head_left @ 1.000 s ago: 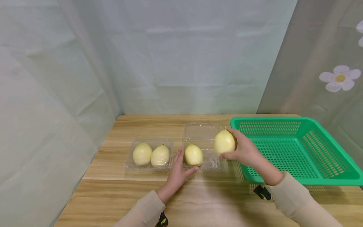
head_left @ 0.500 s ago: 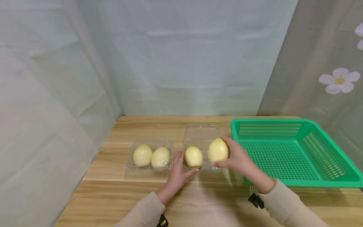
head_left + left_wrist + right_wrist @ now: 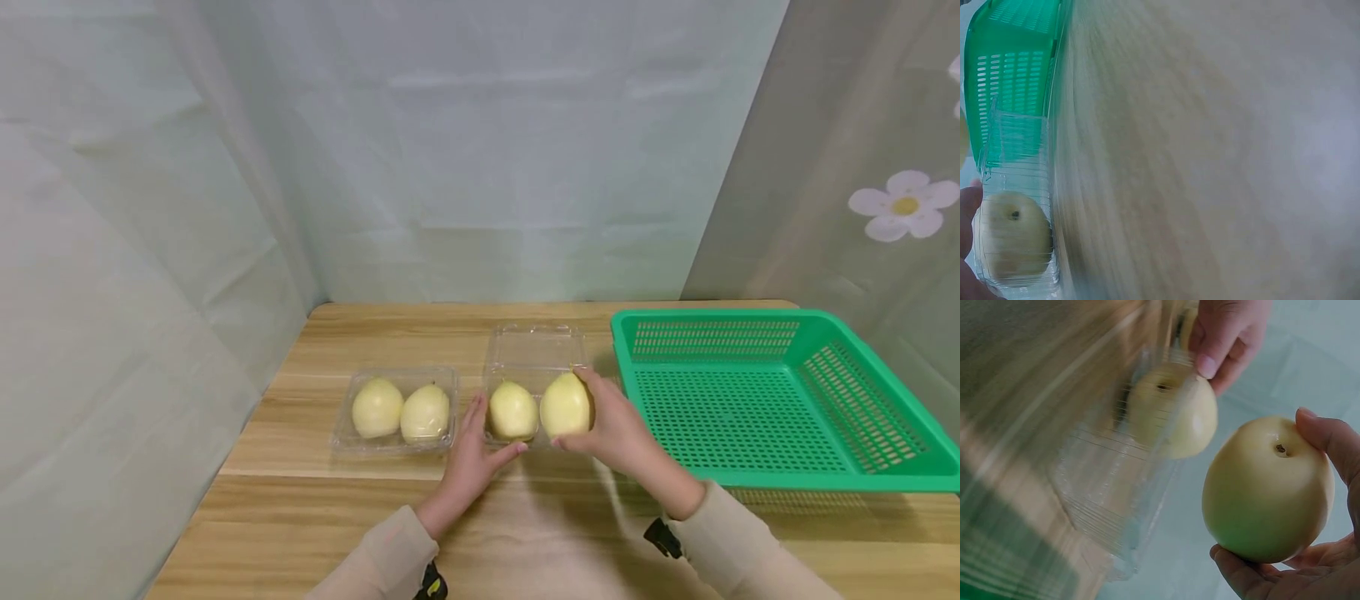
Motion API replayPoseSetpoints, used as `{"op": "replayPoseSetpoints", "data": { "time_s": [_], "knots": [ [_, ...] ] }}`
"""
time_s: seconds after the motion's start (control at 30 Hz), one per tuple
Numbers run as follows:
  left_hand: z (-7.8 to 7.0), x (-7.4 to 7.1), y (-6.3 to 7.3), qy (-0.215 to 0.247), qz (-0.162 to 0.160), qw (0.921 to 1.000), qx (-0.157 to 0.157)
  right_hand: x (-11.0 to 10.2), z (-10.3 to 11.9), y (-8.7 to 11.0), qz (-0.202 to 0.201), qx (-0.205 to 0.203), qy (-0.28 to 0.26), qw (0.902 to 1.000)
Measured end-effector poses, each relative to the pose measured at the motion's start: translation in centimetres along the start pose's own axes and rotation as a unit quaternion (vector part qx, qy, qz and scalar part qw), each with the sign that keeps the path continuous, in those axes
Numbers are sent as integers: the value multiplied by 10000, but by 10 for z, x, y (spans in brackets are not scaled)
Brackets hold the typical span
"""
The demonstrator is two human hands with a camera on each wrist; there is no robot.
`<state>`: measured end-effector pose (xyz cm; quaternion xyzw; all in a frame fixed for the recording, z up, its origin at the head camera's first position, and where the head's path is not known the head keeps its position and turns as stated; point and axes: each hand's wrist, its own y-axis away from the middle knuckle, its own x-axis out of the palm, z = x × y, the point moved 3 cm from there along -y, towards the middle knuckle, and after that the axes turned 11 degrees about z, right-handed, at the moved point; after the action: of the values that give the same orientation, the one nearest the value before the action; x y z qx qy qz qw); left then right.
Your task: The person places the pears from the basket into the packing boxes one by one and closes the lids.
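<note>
In the head view, an open clear plastic clamshell container (image 3: 536,348) lies mid-table, its lid folded back. A pale yellow pear (image 3: 513,412) sits in its left half. My left hand (image 3: 471,465) holds the container's front left corner, fingers along the left side and thumb at the front rim. My right hand (image 3: 617,425) grips a second pear (image 3: 566,405) from its right side, over the container's right half. Seen from the right wrist, this held pear (image 3: 1266,494) is apart from the container wall (image 3: 1104,487). To the left, another clear container (image 3: 396,377) contains two pears.
At the right stands a green plastic basket (image 3: 742,481) with slotted walls, close to the right forearm. The wooden table (image 3: 300,517) ends at a pale cloth backdrop (image 3: 480,167). Dark straps are on both wrists.
The right hand has brought its pear left and lower, from beside the basket to just right of the pear in the open container. My left hand has stayed in place.
</note>
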<state>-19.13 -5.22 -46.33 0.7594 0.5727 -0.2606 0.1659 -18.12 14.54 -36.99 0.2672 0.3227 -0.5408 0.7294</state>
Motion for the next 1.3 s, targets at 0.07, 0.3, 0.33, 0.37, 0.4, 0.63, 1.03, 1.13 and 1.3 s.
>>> {"op": "replayPoseSetpoints", "data": {
  "time_s": [0.07,0.3,0.33,0.37,0.4,0.63,1.03,1.13,1.3],
  "knots": [
    [-1,0,0,6,-2,10000,3,2,-2,-1,-6,32,-31,10000],
    [-1,0,0,-72,-31,10000,44,11,-11,-3,-104,167,-141,9997],
    [-1,0,0,-75,-24,10000,40,12,-12,-3,-115,186,-154,9996],
    [-1,1,0,-80,-24,10000,41,13,-13,-4,-126,209,-156,9996],
    [-1,1,0,-77,-26,10000,44,14,-14,-4,-135,223,-153,9995],
    [-2,0,1,24,-30,10000,25,21,-21,-9,-351,234,-33,9991],
    [-2,2,3,127,-52,9999,-14,34,-31,-17,-498,227,318,9980],
    [-3,2,3,121,-50,9999,-39,37,-31,-19,-458,237,345,9981],
    [-3,1,4,112,-41,9999,-53,38,-30,-22,-338,292,381,9983]
  ]
}}
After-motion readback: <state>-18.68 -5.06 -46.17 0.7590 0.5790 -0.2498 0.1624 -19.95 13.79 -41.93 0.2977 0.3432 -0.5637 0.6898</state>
